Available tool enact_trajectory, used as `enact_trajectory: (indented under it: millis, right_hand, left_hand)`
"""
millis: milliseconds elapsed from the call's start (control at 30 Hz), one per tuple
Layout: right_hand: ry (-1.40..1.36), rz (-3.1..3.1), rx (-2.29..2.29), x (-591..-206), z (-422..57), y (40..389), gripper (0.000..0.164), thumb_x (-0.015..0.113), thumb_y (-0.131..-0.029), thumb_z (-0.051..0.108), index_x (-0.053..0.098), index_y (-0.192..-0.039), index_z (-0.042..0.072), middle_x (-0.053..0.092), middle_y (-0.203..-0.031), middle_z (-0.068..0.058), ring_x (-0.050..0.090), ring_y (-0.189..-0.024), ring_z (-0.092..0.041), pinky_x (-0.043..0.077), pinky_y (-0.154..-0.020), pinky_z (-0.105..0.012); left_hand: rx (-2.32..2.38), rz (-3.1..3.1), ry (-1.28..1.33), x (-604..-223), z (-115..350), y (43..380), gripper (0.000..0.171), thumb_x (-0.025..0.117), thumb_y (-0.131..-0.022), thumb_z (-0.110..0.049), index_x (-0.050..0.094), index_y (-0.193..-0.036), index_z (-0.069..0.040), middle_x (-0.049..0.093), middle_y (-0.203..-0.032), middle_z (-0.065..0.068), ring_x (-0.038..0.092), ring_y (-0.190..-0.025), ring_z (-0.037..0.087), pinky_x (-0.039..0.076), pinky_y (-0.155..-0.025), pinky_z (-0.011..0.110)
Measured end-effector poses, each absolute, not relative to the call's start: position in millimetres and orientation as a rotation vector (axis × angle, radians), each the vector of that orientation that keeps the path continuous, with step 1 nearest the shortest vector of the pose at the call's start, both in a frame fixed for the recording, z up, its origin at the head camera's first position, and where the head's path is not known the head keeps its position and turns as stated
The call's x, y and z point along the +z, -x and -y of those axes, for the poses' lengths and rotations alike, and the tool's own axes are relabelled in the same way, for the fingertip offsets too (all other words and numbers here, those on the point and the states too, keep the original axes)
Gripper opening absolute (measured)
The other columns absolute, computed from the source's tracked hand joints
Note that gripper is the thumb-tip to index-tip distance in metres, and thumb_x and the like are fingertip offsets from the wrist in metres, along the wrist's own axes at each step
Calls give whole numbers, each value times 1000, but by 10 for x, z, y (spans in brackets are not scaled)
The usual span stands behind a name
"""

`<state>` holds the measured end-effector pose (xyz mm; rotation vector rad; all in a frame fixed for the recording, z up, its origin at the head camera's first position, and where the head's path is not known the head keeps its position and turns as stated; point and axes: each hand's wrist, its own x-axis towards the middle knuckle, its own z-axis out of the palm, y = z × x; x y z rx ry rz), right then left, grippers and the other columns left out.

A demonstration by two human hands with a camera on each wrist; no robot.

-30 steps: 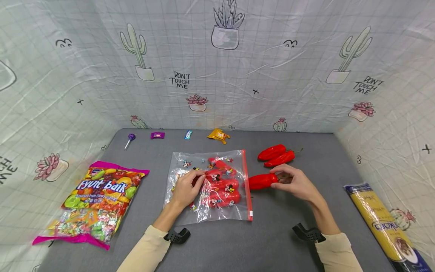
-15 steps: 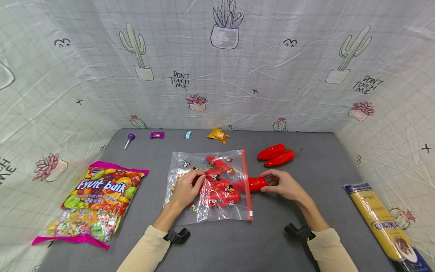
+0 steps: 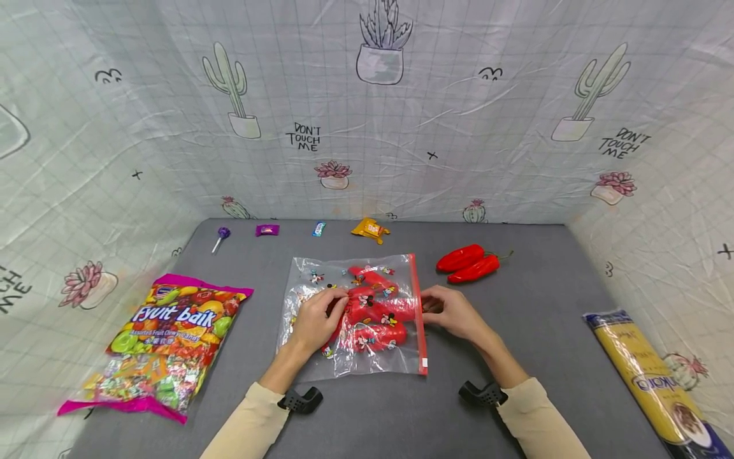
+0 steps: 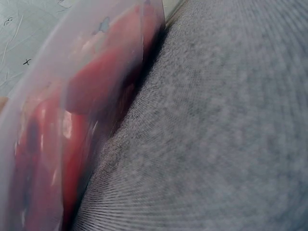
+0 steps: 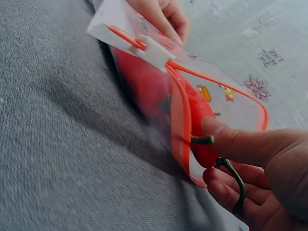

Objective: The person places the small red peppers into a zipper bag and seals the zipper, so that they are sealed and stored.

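A clear zip bag [image 3: 417, 344] with cartoon prints and a red zip edge lies mid-table, several red chili peppers [image 3: 378, 335] inside. My left hand [image 3: 314, 322] pinches the bag's upper film. At the parted right-hand mouth is my right hand [image 3: 459, 313]. Its thumb and fingers hold a red chili pepper [image 5: 206, 156] by the stem end, most of its body within the bag. A green stem [image 5: 236, 187] hangs across the fingers in the right wrist view. The zip's white slider [image 5: 153, 54] sits at one end of the opening. In the left wrist view the bag [image 4: 72, 62] stands slightly raised off the cloth.
Two red chili peppers [image 3: 467, 262] lie behind the right hand. Along the back are a lollipop [image 3: 222, 233], a purple candy [image 3: 267, 230], a small blue packet [image 3: 318, 229] and a yellow packet [image 3: 370, 229]. A fruit candy bag [image 3: 172, 319] lies left, a long yellow packet [image 3: 642, 376] right.
My right hand has moved left, sliding the chili pepper through the bag's mouth until it is nearly all inside. The left hand has stayed on the bag.
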<state>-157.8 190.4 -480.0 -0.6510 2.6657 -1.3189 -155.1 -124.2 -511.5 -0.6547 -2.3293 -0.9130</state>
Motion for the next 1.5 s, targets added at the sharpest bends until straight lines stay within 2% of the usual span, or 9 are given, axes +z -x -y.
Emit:
enact_trajectory:
  millis: [200, 333, 433, 600, 800, 1033, 1133, 1267, 1500]
  right_hand:
    - [596, -2578, -1433, -4806, -1815, 1561, 38, 78, -76, 15, 62, -109, 5, 69, -96, -10, 69, -86, -18, 57, -76, -26]
    - [582, -2572, -1433, -4805, -1737, 1539, 39, 79, -75, 16, 61, -109, 8, 70, -97, -8, 68, -86, -14, 56, -72, -22]
    - [581, -2614, -1367, -4813, -1678, 1528, 42, 80, -74, 20, 61, -110, 10, 69, -93, -4, 65, -80, -8, 52, -67, -19]
    - [569, -2650, -1316, -4830, -1611, 1523, 39, 80, -74, 22, 63, -106, 9, 66, -81, -2, 55, -66, -6, 47, -57, -20]
    - [569, -2590, -1374, -4863, -1589, 1545, 35, 79, -75, 20, 64, -104, 6, 67, -81, -5, 55, -64, -7, 48, -56, -20]
    - [578, -2522, -1459, -4926, -1627, 1578, 39, 78, -77, 18, 62, -111, 7, 69, -91, -9, 58, -71, -6, 50, -62, -19]
    - [560, -2478, -1503, -4771, -1635, 1529, 40, 75, -78, 10, 60, -115, 2, 69, -98, -15, 66, -81, -17, 54, -68, -21]
    - [572, -2507, -1510, -4629, -1706, 1531, 36, 69, -81, 1, 59, -115, -5, 67, -104, -21, 66, -92, -32, 57, -78, -30]
    - [540, -2684, -1449, -4711, -2065, 1747, 37, 74, -80, 17, 63, -114, 9, 69, -108, -11, 67, -94, -24, 55, -84, -37]
  left_hand:
    - [-904, 2323, 655, -5106, 1237, 1557, 12, 64, -88, -18, 68, -97, -11, 71, -95, 1, 68, -92, 16, 55, -83, 32]
    - [-897, 2308, 664, -5082, 1234, 1560, 12, 65, -88, -18, 68, -97, -11, 71, -94, 1, 68, -91, 16, 55, -83, 32]
    - [-896, 2304, 668, -5067, 1233, 1557, 12, 65, -88, -17, 68, -97, -11, 71, -95, 1, 68, -91, 16, 55, -83, 32]
    - [-903, 2300, 668, -5050, 1233, 1552, 12, 64, -88, -17, 68, -97, -11, 71, -95, 1, 68, -91, 16, 54, -84, 31]
    - [-919, 2293, 657, -5050, 1240, 1551, 12, 63, -89, -17, 68, -98, -11, 71, -95, 1, 68, -91, 16, 54, -83, 31]
    - [-945, 2306, 644, -5053, 1244, 1539, 12, 63, -89, -18, 68, -98, -11, 71, -95, 1, 68, -91, 15, 55, -82, 31]
    - [-948, 2310, 642, -5055, 1246, 1533, 11, 63, -89, -17, 68, -97, -11, 71, -95, 1, 68, -91, 15, 55, -81, 31]
    - [-946, 2314, 639, -5066, 1248, 1536, 11, 63, -89, -17, 68, -97, -12, 71, -95, 1, 68, -91, 15, 56, -82, 31]
    - [-937, 2315, 639, -5065, 1237, 1536, 11, 63, -89, -18, 68, -97, -11, 71, -95, 2, 68, -91, 16, 56, -81, 32]
